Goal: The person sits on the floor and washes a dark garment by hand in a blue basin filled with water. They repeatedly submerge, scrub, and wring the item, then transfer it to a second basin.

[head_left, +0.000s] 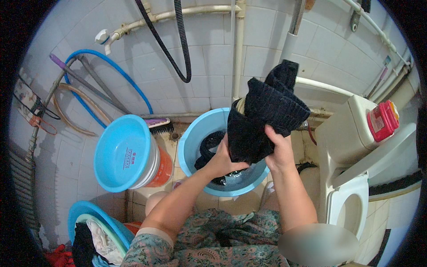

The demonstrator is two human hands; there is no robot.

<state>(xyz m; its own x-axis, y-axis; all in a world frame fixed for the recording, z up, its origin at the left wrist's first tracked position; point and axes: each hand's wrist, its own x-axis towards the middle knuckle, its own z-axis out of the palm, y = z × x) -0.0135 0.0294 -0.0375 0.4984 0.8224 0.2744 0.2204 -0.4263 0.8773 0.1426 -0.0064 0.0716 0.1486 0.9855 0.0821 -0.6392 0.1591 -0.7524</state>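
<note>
A bunched black garment [271, 115] with ribbed, folded fabric is held up in front of me, over a light blue basin [187, 147]. My left hand [222, 160] grips its lower left side, thumb across the front. On its right side, my right hand [280, 149] holds the cloth with the thumb in front and the other fingers mostly hidden behind it. Inside the basin, more dark wet cloth [205, 149] lies in some water.
Left of the basin, a blue washbowl [122, 151] rests on an orange-and-white bucket [160, 167]. A tub of laundry [104, 242] stands at lower left. On the right is a toilet [349, 200] with a red container [381, 121] on its tank. A brush [160, 125] lies by the wall.
</note>
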